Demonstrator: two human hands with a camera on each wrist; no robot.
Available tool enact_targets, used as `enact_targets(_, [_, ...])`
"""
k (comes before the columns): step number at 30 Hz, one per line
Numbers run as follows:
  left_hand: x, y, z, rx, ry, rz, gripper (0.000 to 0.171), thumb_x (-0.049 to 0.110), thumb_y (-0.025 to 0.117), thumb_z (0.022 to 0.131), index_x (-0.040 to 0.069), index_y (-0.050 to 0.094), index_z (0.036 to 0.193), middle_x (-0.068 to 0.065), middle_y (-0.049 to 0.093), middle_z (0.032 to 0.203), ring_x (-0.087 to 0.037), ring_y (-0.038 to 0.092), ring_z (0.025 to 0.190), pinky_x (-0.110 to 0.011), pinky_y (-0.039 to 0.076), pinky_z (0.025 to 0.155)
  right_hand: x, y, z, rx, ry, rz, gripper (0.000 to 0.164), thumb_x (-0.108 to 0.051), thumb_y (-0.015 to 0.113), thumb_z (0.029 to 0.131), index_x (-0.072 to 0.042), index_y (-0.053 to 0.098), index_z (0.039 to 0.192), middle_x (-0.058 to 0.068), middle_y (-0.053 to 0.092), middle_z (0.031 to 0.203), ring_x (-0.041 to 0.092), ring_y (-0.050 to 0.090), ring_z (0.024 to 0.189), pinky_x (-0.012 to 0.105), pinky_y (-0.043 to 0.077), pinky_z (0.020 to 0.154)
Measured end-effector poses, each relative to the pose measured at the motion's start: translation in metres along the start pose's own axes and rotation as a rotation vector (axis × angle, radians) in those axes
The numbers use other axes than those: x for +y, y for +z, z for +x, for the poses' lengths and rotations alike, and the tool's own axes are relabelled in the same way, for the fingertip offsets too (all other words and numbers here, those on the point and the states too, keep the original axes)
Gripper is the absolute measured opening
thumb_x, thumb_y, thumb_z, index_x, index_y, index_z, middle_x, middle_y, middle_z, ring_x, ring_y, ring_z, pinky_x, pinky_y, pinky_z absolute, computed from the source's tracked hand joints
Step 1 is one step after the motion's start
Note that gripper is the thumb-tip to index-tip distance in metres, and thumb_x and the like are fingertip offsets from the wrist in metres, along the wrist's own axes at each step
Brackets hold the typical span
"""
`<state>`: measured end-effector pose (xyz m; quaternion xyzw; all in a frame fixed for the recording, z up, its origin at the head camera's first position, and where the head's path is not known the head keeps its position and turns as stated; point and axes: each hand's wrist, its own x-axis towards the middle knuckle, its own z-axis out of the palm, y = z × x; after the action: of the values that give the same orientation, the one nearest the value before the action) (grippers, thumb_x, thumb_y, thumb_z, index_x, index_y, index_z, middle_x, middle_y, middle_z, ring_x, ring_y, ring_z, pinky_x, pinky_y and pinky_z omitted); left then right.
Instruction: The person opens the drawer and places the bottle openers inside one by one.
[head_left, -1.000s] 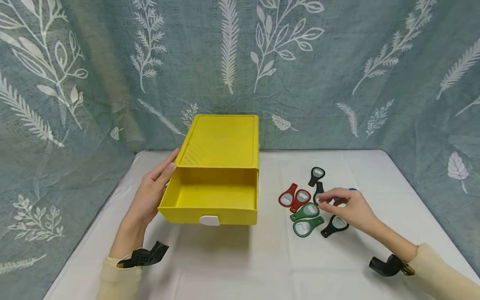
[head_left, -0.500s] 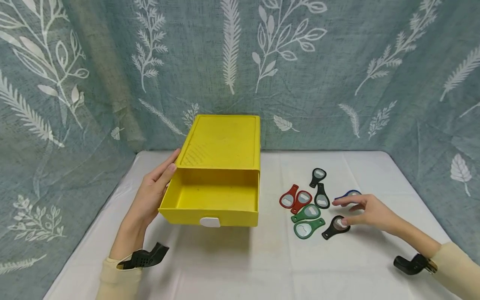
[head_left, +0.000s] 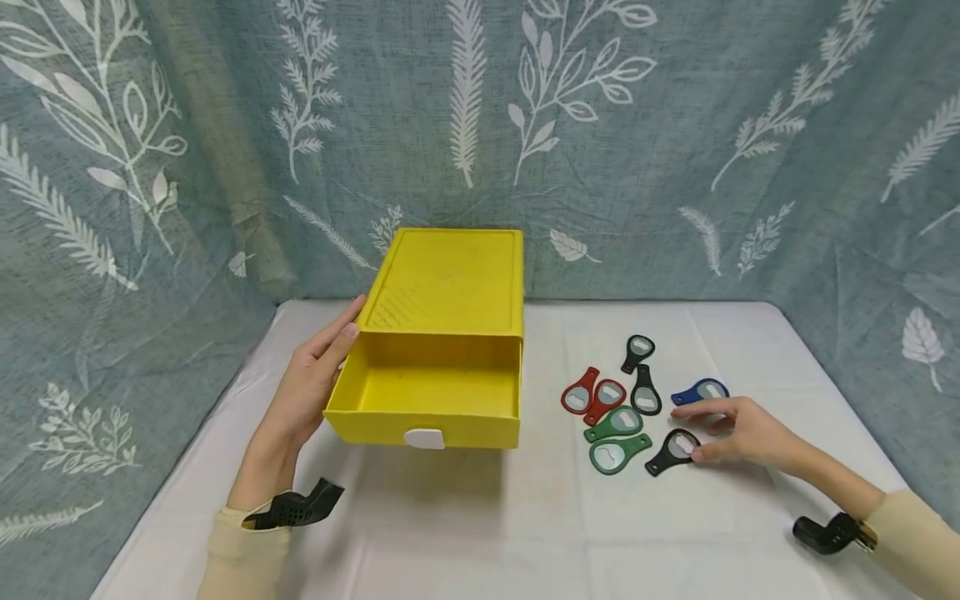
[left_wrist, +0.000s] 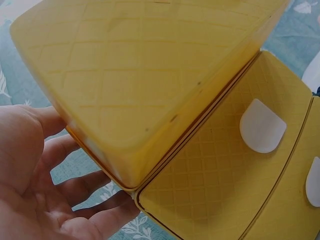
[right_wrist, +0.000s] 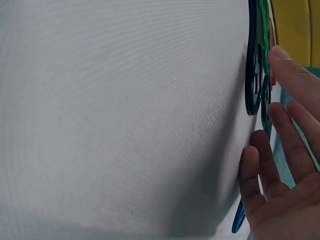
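A yellow cabinet (head_left: 457, 279) stands left of centre with its top drawer (head_left: 480, 429) pulled out. My left hand (head_left: 303, 387) rests against its left side, thumb near the drawer's rear edge; in the left wrist view the fairly straight fingers (left_wrist: 85, 187) touch the cabinet's corner. My right hand (head_left: 757, 437) hovers low over the table, fingers relaxed, thumb at the rim of a black bottle opener (head_left: 660, 463). Just beyond the fingertips lies a blue bottle opener (head_left: 686, 396), partly covered by the hand. Whether the thumb touches the black one is hard to tell.
Left of the right hand lie two green bottle openers (head_left: 603, 432), two red ones (head_left: 590, 396) and two more black ones (head_left: 637, 348). Lower drawers with white handles (left_wrist: 262, 126) show in the left wrist view. A patterned curtain (head_left: 420, 108) hangs behind the white table (head_left: 562, 533).
My right hand has moved right and towards me, from the black opener in the group to the separate black one, uncovering more of the blue opener. The left hand stays on the cabinet.
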<state>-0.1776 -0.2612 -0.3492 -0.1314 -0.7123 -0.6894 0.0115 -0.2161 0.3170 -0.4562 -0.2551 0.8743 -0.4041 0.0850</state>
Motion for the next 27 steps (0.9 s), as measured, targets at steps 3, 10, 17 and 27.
enact_targets(3, [0.0002, -0.0003, 0.0010, -0.001, 0.004, 0.001, 0.052, 0.033, 0.046, 0.106, 0.025, 0.031, 0.156, -0.001, 0.022, 0.161, -0.026, 0.022, 0.144, -0.023, 0.046, 0.097, 0.0014, 0.0004, 0.0012, -0.004, -0.007, -0.014, 0.056, -0.026, 0.090, 0.071, -0.012, 0.071, 0.122, 0.001, 0.069, 0.117, 0.012, 0.061, 0.101, 0.024, 0.052, 0.080])
enact_targets(10, [-0.0005, -0.0016, 0.0005, -0.002, 0.001, 0.005, 0.052, 0.032, 0.045, 0.106, 0.026, 0.031, 0.156, -0.001, 0.021, 0.161, -0.026, 0.023, 0.144, -0.024, 0.048, 0.094, 0.0036, 0.0009, 0.0032, -0.058, -0.039, -0.021, 0.056, -0.029, 0.090, 0.071, -0.011, 0.072, 0.121, -0.002, 0.069, 0.117, 0.010, 0.060, 0.104, 0.025, 0.051, 0.080])
enact_targets(17, [-0.0014, -0.0002, -0.0008, 0.000, -0.001, 0.010, 0.052, 0.032, 0.045, 0.106, 0.026, 0.031, 0.156, 0.000, 0.020, 0.162, -0.025, 0.019, 0.145, -0.020, 0.045, 0.096, 0.0084, -0.0003, 0.0043, -0.098, -0.064, -0.008, 0.051, -0.026, 0.090, 0.071, -0.014, 0.074, 0.118, -0.003, 0.069, 0.118, 0.005, 0.058, 0.110, 0.019, 0.047, 0.088])
enact_targets(27, [0.0001, 0.0012, 0.0000, 0.003, -0.001, 0.016, 0.052, 0.032, 0.045, 0.106, 0.026, 0.031, 0.156, 0.000, 0.019, 0.162, -0.027, 0.018, 0.145, -0.021, 0.047, 0.095, 0.0042, -0.0018, 0.0043, -0.081, -0.076, -0.022, 0.048, -0.028, 0.090, 0.069, -0.014, 0.076, 0.113, -0.002, 0.071, 0.113, 0.005, 0.059, 0.108, 0.020, 0.047, 0.088])
